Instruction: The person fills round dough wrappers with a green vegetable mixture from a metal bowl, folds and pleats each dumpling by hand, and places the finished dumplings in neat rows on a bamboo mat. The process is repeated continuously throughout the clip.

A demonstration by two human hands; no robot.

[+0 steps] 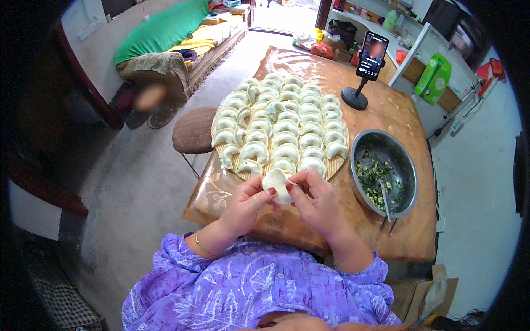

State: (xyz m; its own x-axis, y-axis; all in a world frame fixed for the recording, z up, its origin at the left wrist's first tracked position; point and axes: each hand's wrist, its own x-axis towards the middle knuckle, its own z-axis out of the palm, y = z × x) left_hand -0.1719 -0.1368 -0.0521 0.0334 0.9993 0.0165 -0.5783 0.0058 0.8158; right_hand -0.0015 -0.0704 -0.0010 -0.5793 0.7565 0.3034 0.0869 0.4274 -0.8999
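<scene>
Between my two hands is a pale dumpling wrapper [275,184], held above the table's near edge. My left hand [245,202] grips its left side, the thumb lying across the front. On the other side, my right hand [316,198] pinches the edge between thumb and fingers. Whether filling is inside cannot be seen. Just beyond my hands, rows of folded dumplings [285,128] cover a round woven tray [336,169]. To the right stands a metal bowl [408,165] with chopped green and yellow filling [372,178] and a spoon [385,198] leaning in it.
A phone [372,56] on a round-based stand [354,98] stands at the table's far right. Chopsticks [391,227] stick out beside the bowl. A brown padded stool [194,130] touches the table's left side. Behind are a sofa [163,68] and bags [321,50] on the floor.
</scene>
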